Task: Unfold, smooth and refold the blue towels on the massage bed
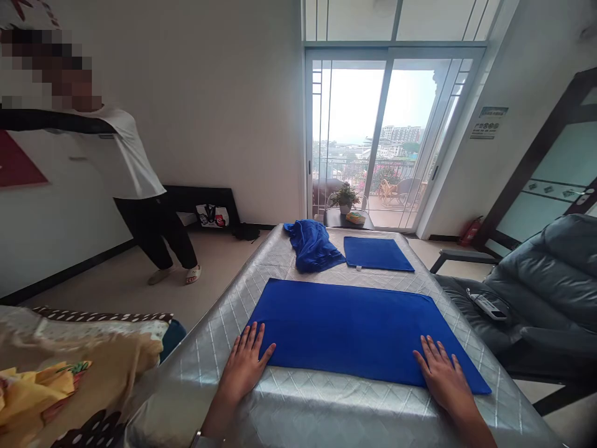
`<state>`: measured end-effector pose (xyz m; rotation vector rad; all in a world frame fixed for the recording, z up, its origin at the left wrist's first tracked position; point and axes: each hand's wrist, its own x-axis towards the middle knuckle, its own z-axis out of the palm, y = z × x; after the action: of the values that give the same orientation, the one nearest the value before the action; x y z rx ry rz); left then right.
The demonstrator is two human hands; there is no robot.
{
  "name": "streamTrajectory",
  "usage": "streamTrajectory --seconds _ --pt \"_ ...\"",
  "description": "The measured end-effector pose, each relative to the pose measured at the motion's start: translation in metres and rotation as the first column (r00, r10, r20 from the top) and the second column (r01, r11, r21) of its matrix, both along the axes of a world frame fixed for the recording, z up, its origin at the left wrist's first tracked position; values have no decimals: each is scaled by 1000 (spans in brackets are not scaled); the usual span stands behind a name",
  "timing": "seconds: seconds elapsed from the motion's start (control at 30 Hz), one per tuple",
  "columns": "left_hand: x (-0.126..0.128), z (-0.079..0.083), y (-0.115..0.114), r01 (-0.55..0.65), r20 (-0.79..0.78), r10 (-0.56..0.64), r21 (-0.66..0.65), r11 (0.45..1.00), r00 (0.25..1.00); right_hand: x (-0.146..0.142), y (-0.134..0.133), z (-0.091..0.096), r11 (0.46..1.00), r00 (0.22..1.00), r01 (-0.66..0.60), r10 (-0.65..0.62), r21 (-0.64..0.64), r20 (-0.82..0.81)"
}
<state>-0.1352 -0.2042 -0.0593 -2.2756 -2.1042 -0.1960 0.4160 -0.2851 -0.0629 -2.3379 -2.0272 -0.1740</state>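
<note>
A blue cloth [345,326] is spread flat as a long rectangle across the silver quilted table cover [298,414]. My left hand [247,356] lies flat with fingers spread at the cloth's near left corner. Near its right end, my right hand [439,367] rests palm down on the near edge, fingers extended. Beyond it, a smaller blue cloth [379,253] is folded into a neat rectangle with a white tag at its near edge. To the left of that, a crumpled blue cloth [311,246] sits in a loose heap at the table's far end.
Another person [125,162] stands at the left with an arm stretched out. A grey recliner [550,292] holding a remote [486,305] flanks the table's right side. Bedding [93,354] is piled at left. A potted plant [345,198] stands beyond the table before sliding glass doors.
</note>
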Motion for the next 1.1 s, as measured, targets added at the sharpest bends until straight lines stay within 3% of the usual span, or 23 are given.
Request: streamTrajectory --seconds 0.13,0.3,0.4,0.53,0.67,0.77,0.97,1.1 --pt "1 0 -1 -3 5 2 38 999 1000 -66 23 29 997 992 -67 63 -30 -107" --pt "1 -2 -1 6 17 -8 66 998 1000 -156 64 57 965 954 -241 216 -104 -208" --pt "2 -2 -1 6 32 -8 69 998 999 -181 95 63 949 938 -293 261 -119 -229" --pt "2 -1 -1 -14 55 11 53 999 998 -189 138 63 948 939 -286 248 -139 -236" --pt "3 -1 -2 -12 64 8 57 998 998 -177 166 56 960 955 -234 197 -154 -222" --pt "1 -3 -3 -7 66 2 72 997 998 -151 174 51 967 968 -195 163 -164 -193" --pt "1 -4 -3 -5 48 0 97 995 999 -40 168 42 983 995 23 -41 -181 -92" --pt "-1 -3 -4 -4 36 2 71 997 999 30 157 36 977 979 175 -186 -124 -83"
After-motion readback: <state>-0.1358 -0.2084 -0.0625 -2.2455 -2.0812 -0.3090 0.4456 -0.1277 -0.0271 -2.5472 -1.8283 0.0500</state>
